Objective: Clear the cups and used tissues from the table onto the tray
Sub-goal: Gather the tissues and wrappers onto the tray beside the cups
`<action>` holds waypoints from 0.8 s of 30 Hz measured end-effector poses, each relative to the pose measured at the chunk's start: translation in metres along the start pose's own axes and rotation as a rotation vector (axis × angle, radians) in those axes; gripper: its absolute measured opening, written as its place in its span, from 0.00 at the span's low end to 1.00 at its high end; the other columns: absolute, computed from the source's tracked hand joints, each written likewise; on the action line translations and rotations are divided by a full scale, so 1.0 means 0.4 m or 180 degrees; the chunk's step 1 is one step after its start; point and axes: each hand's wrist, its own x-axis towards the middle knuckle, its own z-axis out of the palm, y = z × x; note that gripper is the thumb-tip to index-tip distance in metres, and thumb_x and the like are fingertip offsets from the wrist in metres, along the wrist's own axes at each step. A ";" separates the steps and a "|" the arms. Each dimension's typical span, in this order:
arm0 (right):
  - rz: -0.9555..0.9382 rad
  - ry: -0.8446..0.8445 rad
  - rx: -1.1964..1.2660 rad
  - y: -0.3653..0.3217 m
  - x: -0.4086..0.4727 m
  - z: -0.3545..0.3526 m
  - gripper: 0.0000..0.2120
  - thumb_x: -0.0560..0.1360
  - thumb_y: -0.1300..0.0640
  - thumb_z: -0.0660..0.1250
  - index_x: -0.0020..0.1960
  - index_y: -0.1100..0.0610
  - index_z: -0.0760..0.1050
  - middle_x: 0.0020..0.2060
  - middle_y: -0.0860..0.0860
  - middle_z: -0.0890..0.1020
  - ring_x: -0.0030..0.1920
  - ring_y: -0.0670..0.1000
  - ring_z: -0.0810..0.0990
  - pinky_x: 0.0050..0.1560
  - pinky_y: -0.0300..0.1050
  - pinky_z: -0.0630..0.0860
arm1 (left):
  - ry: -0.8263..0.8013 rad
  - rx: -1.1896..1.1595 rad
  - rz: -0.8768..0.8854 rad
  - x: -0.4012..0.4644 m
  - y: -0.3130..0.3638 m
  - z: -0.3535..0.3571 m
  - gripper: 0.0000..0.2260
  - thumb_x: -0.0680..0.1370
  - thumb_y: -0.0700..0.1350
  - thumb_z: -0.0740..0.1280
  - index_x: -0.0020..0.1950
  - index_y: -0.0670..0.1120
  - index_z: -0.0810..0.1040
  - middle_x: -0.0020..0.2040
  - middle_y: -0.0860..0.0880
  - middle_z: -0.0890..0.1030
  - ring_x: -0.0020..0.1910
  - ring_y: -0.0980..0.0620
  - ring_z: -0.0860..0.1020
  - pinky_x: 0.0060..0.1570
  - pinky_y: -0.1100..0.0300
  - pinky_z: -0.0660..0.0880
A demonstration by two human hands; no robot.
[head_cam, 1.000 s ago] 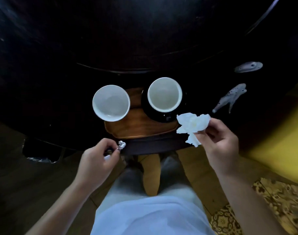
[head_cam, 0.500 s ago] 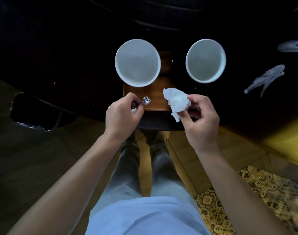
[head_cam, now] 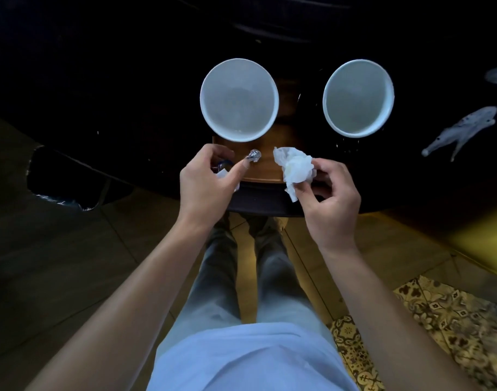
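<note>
Two white cups stand on a brown wooden tray (head_cam: 265, 172) at the near edge of a dark table: the left cup (head_cam: 239, 100) and the right cup (head_cam: 358, 97), which sits in a dark saucer. My right hand (head_cam: 330, 198) grips a crumpled white tissue (head_cam: 295, 167) over the tray's near right corner. My left hand (head_cam: 206, 182) pinches a small silver foil wrapper (head_cam: 254, 155) over the tray's near left part, with more white and blue scraps tucked in its fingers.
The dark table (head_cam: 128, 80) fills the upper view; pale fish-shaped inlays (head_cam: 461, 131) mark its right side. A dark chair seat (head_cam: 63, 176) sits lower left. My legs stand on wooden floor, with a patterned rug (head_cam: 439, 320) at lower right.
Both hands moved forward from below the table edge to over the tray's near edge, still holding the foil wrapper and the tissue. The camera tilted closer over the cups.
</note>
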 end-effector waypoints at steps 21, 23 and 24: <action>-0.0347 0.0041 -0.0142 -0.011 0.030 0.032 0.17 0.75 0.59 0.76 0.60 0.63 0.78 0.55 0.56 0.81 0.56 0.53 0.81 0.55 0.39 0.79 | 0.0292 -0.0483 -0.0059 -0.039 0.025 0.050 0.30 0.80 0.39 0.71 0.79 0.46 0.62 0.67 0.48 0.76 0.66 0.52 0.77 0.63 0.59 0.78; -0.0370 0.0011 -0.0162 -0.010 0.029 0.036 0.17 0.74 0.60 0.76 0.60 0.63 0.78 0.55 0.56 0.81 0.56 0.53 0.81 0.54 0.39 0.79 | 0.0383 -0.0371 0.0069 -0.034 0.019 0.050 0.27 0.80 0.39 0.70 0.78 0.43 0.64 0.61 0.51 0.78 0.60 0.55 0.80 0.57 0.63 0.80; -0.0370 0.0003 -0.0156 -0.008 0.029 0.037 0.16 0.74 0.60 0.76 0.60 0.63 0.78 0.55 0.56 0.81 0.56 0.53 0.81 0.54 0.40 0.80 | 0.0419 -0.0283 0.0129 -0.031 0.015 0.047 0.25 0.81 0.39 0.70 0.76 0.42 0.66 0.57 0.52 0.79 0.56 0.57 0.81 0.54 0.65 0.81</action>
